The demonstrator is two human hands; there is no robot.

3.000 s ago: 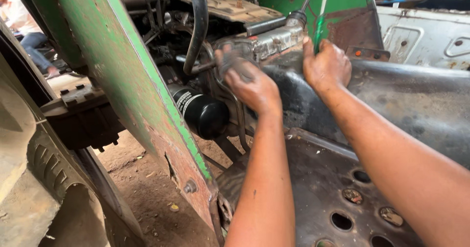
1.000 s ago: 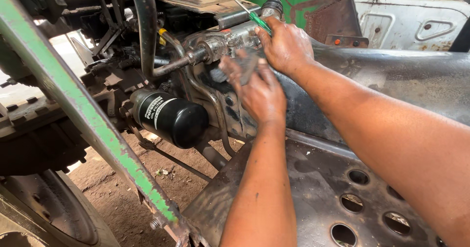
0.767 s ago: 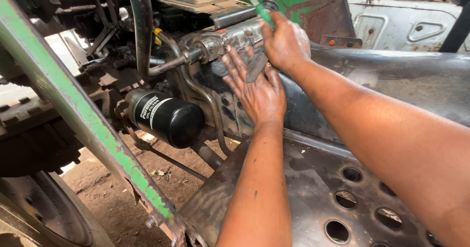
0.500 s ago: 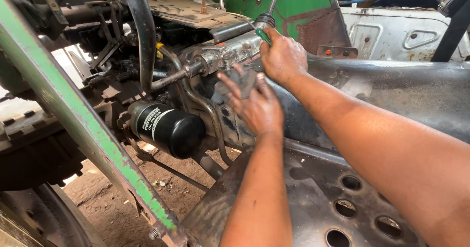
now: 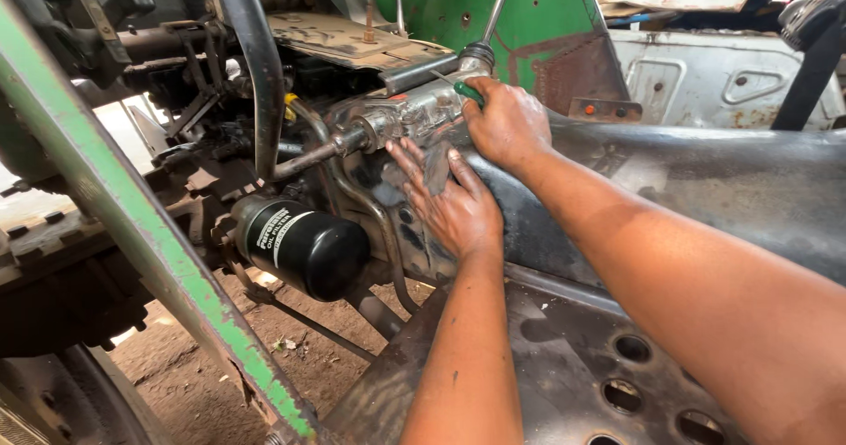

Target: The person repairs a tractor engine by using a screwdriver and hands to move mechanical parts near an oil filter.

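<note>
L hand point(image 5: 458, 207) has flattened open vs 1 s ago, bracing housing point(image 5: 414, 114); R hand point(image 5: 507, 123), at its 1 o'clock, keeps gripping green-handled tool point(image 5: 469, 92): work ongoing.

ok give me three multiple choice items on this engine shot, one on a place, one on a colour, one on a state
1. Where is the black oil filter relative to the left hand?
A. below and left in the picture
B. directly above
C. far right

2. What colour is the tool handle in the right hand?
A. red
B. green
C. yellow

3. How is the left hand posed?
A. clenched in a fist
B. open, fingers spread against the dark housing
C. hanging in the air

Answers: 1 A, the filter sits lower left of the hand. 2 B, a green tip shows above the fist. 3 B, the fingers lie flat.
</note>
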